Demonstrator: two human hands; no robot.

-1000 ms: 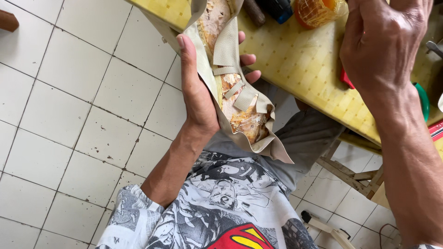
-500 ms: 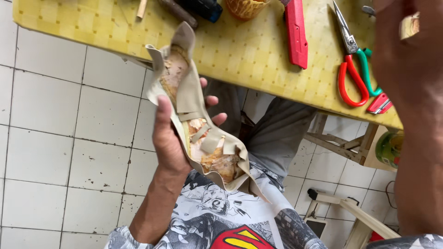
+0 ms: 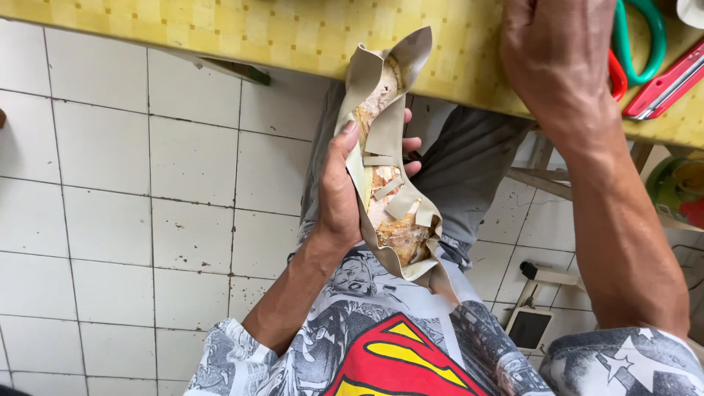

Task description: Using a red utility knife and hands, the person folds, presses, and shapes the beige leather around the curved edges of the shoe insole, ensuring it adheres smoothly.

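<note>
- Gripping a beige leather piece (image 3: 389,198) at frame centre, the left hand (image 3: 341,194) closes around its edge; taped patches cover part of its worn inner face, other stretches bare.
- Upper right, the right hand (image 3: 561,62) rests knuckles-up on the yellow desk (image 3: 279,33) beside scissors (image 3: 634,48); its grip cannot be told.

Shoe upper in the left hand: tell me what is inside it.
Inside the shoe upper, held by the left hand, are stained orange-brown lining and loose beige strips crossing it. The folded-over edges hide the inside at both ends.

Left hand (image 3: 339,198) around a beige shoe upper (image 3: 389,169), right hand (image 3: 561,59) on the yellow table (image 3: 293,29).
</note>
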